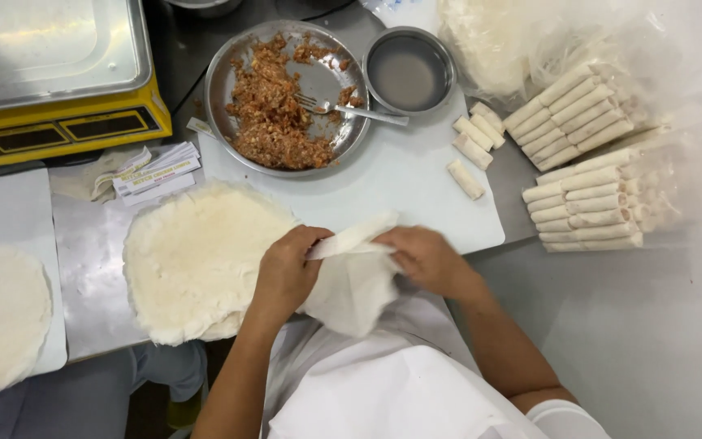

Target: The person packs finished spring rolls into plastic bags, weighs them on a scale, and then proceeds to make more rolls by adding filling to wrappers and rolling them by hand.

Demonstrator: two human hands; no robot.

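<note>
So your left hand [284,272] and right hand [424,258] both pinch one thin wrapper [351,280], fingers clamped, beside the wrapper stack [197,260].

Steel table [91,268], worn and scuffed. On it: white cutting board [392,175] at centre, second white board [10,211] at left edge. Stack of round wrappers [197,260] sits on the steel, overlapping the centre board's left corner. Yellow scale [50,81] back left, bundle of paper labels [156,169] just in front of it. Right of the centre board, two bagged batches of rolls [582,175] lie side by side, touching.
</note>
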